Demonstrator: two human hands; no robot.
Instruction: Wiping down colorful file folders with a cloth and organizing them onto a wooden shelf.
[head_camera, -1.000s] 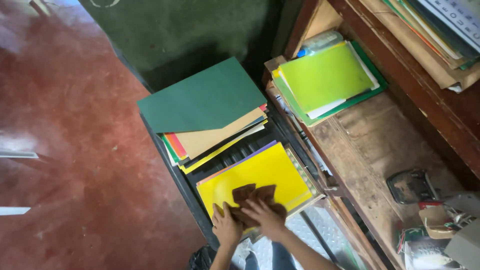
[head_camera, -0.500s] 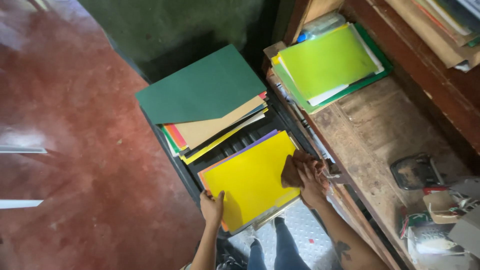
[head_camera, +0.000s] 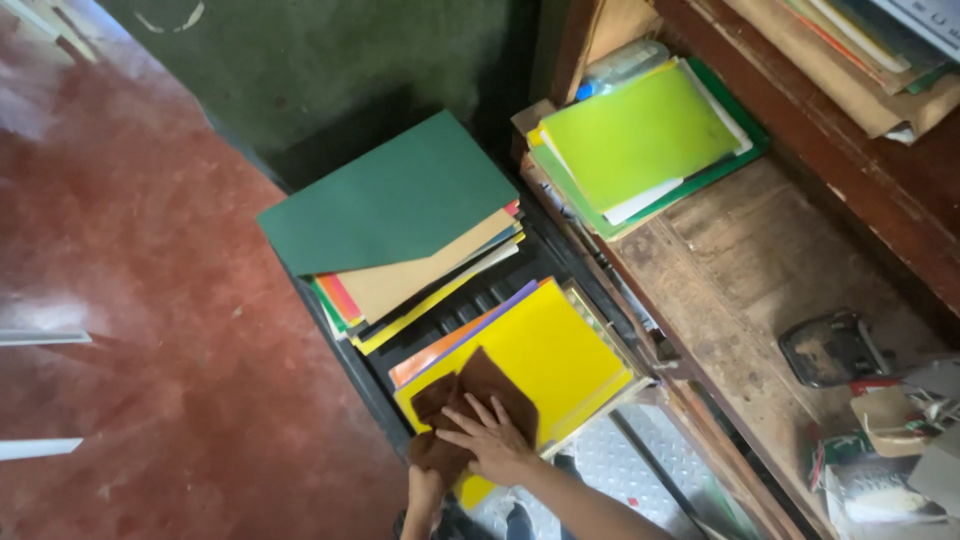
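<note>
My right hand (head_camera: 492, 440) lies flat, fingers spread, on a brown cloth (head_camera: 470, 395) that rests on the near left part of a yellow sheet (head_camera: 545, 355) topping a stack of coloured paper. My left hand (head_camera: 425, 488) is at the stack's near edge, partly under the cloth, and looks to be gripping that edge. A second stack, topped by a dark green sheet (head_camera: 390, 195), lies farther away on the same black stand (head_camera: 480, 300).
A worn wooden bench (head_camera: 740, 270) on the right bears a pile of lime-green and green folders (head_camera: 640, 135), a dark punch-like tool (head_camera: 830, 345) and clutter at the near right. Red floor (head_camera: 130, 300) spreads to the left. A shelf of papers runs along the top right.
The cloth and my right hand swept from the yellow sheet's right edge back to its near left part. My left hand stayed at the near edge.
</note>
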